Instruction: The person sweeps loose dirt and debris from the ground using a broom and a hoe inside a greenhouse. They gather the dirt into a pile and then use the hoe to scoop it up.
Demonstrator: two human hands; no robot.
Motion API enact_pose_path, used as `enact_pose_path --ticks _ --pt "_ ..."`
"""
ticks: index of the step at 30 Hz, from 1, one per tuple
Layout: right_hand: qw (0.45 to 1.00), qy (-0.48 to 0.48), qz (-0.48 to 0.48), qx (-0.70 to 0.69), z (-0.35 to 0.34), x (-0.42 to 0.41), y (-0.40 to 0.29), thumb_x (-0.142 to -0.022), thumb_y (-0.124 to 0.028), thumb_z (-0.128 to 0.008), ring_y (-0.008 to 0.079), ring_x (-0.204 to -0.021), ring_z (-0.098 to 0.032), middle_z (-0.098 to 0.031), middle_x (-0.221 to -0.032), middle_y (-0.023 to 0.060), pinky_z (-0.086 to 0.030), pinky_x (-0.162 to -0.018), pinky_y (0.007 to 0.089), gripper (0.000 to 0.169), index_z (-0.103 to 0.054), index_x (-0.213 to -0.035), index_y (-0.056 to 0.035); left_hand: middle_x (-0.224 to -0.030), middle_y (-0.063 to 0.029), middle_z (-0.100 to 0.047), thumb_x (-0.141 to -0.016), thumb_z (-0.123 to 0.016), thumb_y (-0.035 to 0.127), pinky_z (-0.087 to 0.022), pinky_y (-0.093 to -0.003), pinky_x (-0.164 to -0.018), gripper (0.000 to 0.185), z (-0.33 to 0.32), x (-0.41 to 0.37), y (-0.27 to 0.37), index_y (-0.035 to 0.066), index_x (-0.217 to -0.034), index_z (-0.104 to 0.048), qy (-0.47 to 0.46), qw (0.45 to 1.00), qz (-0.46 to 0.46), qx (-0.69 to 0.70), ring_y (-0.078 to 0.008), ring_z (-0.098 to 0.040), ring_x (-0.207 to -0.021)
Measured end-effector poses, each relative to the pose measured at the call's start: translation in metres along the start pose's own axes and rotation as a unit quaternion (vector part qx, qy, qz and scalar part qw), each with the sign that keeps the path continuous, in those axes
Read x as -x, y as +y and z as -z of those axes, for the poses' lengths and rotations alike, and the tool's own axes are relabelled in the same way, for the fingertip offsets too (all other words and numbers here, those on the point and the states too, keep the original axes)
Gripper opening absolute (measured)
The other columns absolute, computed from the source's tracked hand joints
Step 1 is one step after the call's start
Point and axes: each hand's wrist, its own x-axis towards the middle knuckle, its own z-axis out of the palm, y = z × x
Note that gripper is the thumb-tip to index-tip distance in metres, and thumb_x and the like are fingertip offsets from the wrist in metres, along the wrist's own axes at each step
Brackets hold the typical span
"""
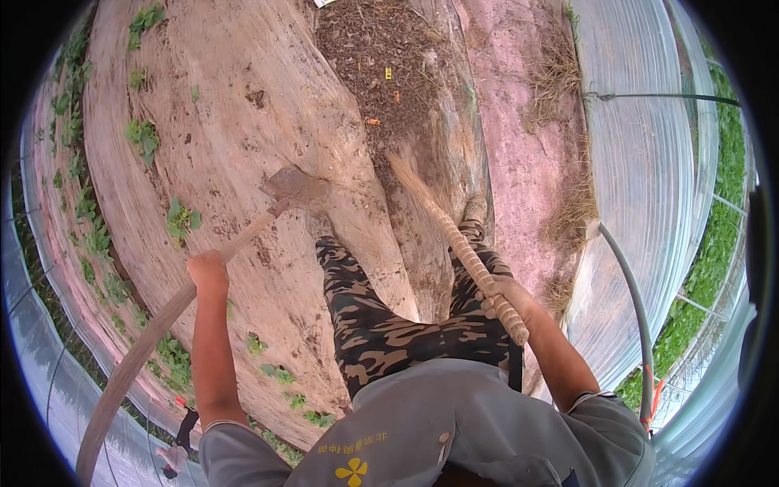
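My left hand (209,271) grips the long wooden handle (143,341) of a shovel on the left. Its dirt-coated blade (295,187) is at or close to the soil-stained plastic film (243,115), near my left foot; contact is hard to tell. In my right hand (512,298) is the bound handle of a straw hand broom (459,243). The broom's tip points away from me, over a strip of dark soil and plant litter (371,36). Both hands are apart, one on each side of my camouflage trousers (420,347).
Small green seedlings (143,141) grow through the film at left. Pink-tinted film (511,140) with dry grass (563,207) runs along the right, beside clear plastic sheeting (633,140) and a curved grey pipe (636,304). Another person (176,453) is at the lower left.
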Motion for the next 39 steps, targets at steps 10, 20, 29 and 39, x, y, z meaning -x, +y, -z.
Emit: enact_pose_path --ticks 10,20,29,39 --pt "0.983 -0.009 0.115 0.143 -0.062 -0.079 -0.131 -0.08 -0.009 -0.053 0.0127 -0.054 -0.052 -0.053 -0.076 0.0092 -0.044 -0.042 0.0226 0.029 -0.044 -0.105 0.0033 -0.076 -0.0085 -0.068 -0.077 -0.059 0.013 -0.051 -0.0347 -0.056 0.012 -0.015 -0.003 -0.003 0.012 -0.071 -0.07 0.018 0.999 0.008 0.026 -0.0223 -0.068 -0.073" --pt "0.989 -0.046 0.143 -0.005 -0.077 -0.021 -0.094 -0.08 -0.007 -0.051 0.0108 -0.051 -0.047 -0.052 -0.075 0.0076 -0.041 -0.041 0.0235 0.02 -0.045 -0.098 -0.0031 -0.077 -0.008 -0.068 -0.075 -0.059 0.013 -0.052 -0.0362 -0.058 0.01 -0.029 0.007 0.0 0.012 -0.074 -0.069 -0.031 0.997 0.026 0.063 -0.0243 -0.067 -0.073" --pt "0.996 -0.067 0.007 0.064 -0.096 -0.093 -0.098 -0.081 -0.011 -0.053 0.0092 -0.054 -0.049 -0.052 -0.077 0.0076 -0.042 -0.041 0.0181 0.024 -0.046 -0.101 -0.0012 -0.08 -0.0061 -0.069 -0.076 -0.061 0.015 -0.052 -0.0413 -0.054 0.01 -0.028 0.009 -0.004 0.013 -0.08 -0.07 -0.052 0.995 0.041 0.076 -0.0243 -0.068 -0.073" --pt "0.986 -0.11 0.129 0.002 -0.1 -0.075 -0.133 -0.082 -0.008 -0.052 0.008 -0.054 -0.047 -0.048 -0.079 0.0091 -0.04 -0.038 0.0177 0.038 -0.033 -0.114 -0.001 -0.089 -0.0048 -0.069 -0.077 -0.062 0.017 -0.053 -0.0407 -0.059 0.013 -0.019 0.006 0.004 0.013 -0.086 -0.07 -0.108 0.991 0.046 0.067 -0.0222 -0.067 -0.081"
